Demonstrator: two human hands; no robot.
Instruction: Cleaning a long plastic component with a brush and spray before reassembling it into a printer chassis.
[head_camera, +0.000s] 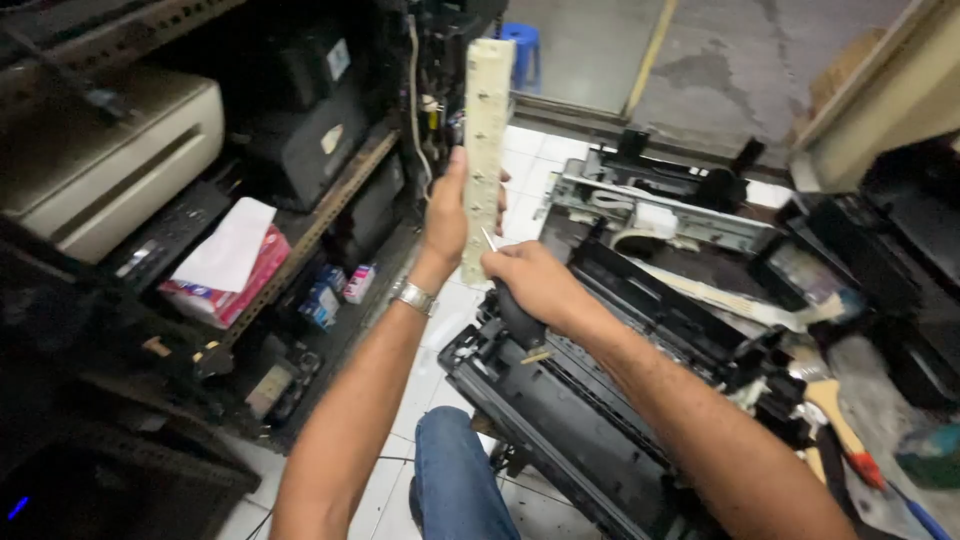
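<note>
Nearest the camera, a knee in blue jeans (455, 480) sits below both forearms, over the white tiled floor (400, 400). Just beyond it and under the right hand (530, 280) lies an opened black printer body (570, 420), its long housing running down and to the right of that hand.

The right hand is curled tight around the dark handle of a screwdriver (515, 310); the thin metal shaft pokes up past the thumb and its tip meets the lower part of a long cream plastic strip (486, 150). The left hand (447, 215), with a silver wristwatch (414, 296) just below it, is wrapped around the strip's middle, thumb on the near side and fingertips showing past the far edge. The strip stands upright, reaching well above both hands.

Left of the left hand, metal shelves (320, 220) carry a beige printer (110, 160), dark machines and a red-and-white packet (225, 270). Right of the right hand lie more stripped printer parts, among them a grey metal carriage frame (660, 205). Farther right, near the frame's edge, is a tool with an orange handle (850, 440). Beyond the strip, a blue stool (522, 48) stands on the concrete floor.
</note>
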